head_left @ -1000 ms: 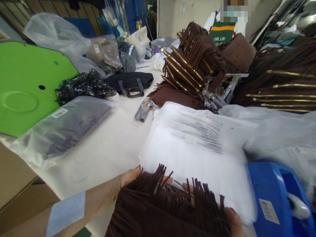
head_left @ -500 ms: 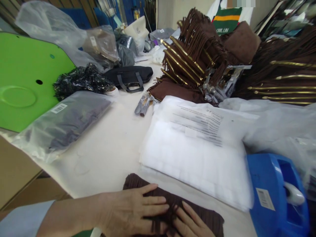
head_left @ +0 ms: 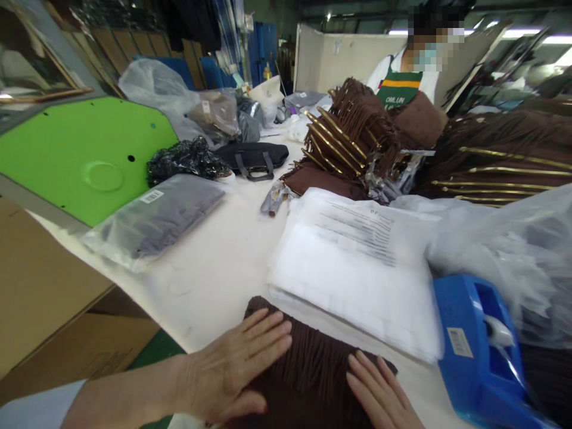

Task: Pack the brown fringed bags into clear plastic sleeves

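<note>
A brown fringed fabric piece (head_left: pixel 313 369) lies flat at the near edge of the white table (head_left: pixel 223 262). My left hand (head_left: pixel 232 369) rests flat on its left part, fingers stretched out and together. My right hand (head_left: pixel 379 399) lies flat on its right part, fingers extended. Neither hand grips anything. Just beyond the fabric lies a stack of clear plastic bags (head_left: pixel 357 262) with printed text.
A blue tape dispenser (head_left: pixel 482 351) stands at the right. Piles of brown fringed pieces with gold bars (head_left: pixel 353 137) fill the back. A bagged grey garment (head_left: pixel 156 217), a black pouch (head_left: pixel 254 158) and a green panel (head_left: pixel 84 161) are on the left. Another person (head_left: pixel 402 83) stands across.
The fringed piece went from lifted in both hands to lying flat on the table. Both hands now press on it, spread further apart. The view has tilted up.
</note>
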Available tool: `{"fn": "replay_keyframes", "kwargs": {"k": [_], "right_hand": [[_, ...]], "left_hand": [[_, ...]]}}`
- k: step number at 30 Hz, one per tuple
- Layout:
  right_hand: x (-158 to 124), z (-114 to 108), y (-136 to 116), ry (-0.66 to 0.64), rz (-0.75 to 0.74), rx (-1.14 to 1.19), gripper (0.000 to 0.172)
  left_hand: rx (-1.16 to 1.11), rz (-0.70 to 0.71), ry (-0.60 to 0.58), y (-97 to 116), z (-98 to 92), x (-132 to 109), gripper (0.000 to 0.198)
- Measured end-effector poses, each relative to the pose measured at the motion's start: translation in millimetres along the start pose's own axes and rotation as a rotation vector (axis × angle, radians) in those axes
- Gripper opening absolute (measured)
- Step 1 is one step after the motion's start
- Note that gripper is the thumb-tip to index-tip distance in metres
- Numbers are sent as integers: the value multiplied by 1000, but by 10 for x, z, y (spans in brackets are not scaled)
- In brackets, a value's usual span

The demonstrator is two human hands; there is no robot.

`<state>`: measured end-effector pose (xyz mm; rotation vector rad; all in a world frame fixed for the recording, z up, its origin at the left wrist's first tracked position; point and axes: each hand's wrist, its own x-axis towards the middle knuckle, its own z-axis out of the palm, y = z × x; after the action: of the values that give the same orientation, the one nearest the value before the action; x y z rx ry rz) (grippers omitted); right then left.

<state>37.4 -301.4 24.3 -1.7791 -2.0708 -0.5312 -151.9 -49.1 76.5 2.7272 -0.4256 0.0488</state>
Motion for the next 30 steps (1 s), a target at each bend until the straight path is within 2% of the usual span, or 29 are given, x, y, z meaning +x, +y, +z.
{"fn": "replay_keyframes", "kwargs": {"k": [2, 5, 7, 9, 11, 14, 16, 18, 21, 24, 27, 30], "right_hand": [[39, 60, 16, -55, 44, -84, 53], [151, 143, -22, -62, -14, -180, 66], [192, 135, -43, -71, -84, -195, 68], [183, 57, -18, -83, -102, -146, 65], [139, -53, 66, -82, 42, -51, 54], [89, -122, 278, -12, 478, 73, 37], [109, -39, 451, 55, 714, 128, 34], [168, 121, 620, 54, 862, 189, 42], [267, 367, 814, -18, 957, 248, 47], [315, 497, 932, -55, 991, 267, 38], [318, 511, 1012, -68, 1001, 306, 33], [294, 440, 1012, -67, 994, 348, 37]], "left_hand": [[52, -97, 13, -44, 174, -17, 80], [58, -44, -49, -67, 361, 0, 79], [59, -15, -59, -34, 383, 3, 78], [49, 15, -40, 10, 319, -2, 74], [33, -5, 27, 7, 206, 9, 61], [52, -266, 231, -182, 57, 121, 40], [90, -436, 318, -420, 20, 275, 33], [113, -479, 312, -675, 31, 465, 33], [115, -469, 268, -957, 85, 724, 38], [113, -462, 235, -1086, 122, 885, 28], [114, -431, 217, -1128, 123, 963, 14], [105, -411, 235, -1102, 87, 941, 11]]}}
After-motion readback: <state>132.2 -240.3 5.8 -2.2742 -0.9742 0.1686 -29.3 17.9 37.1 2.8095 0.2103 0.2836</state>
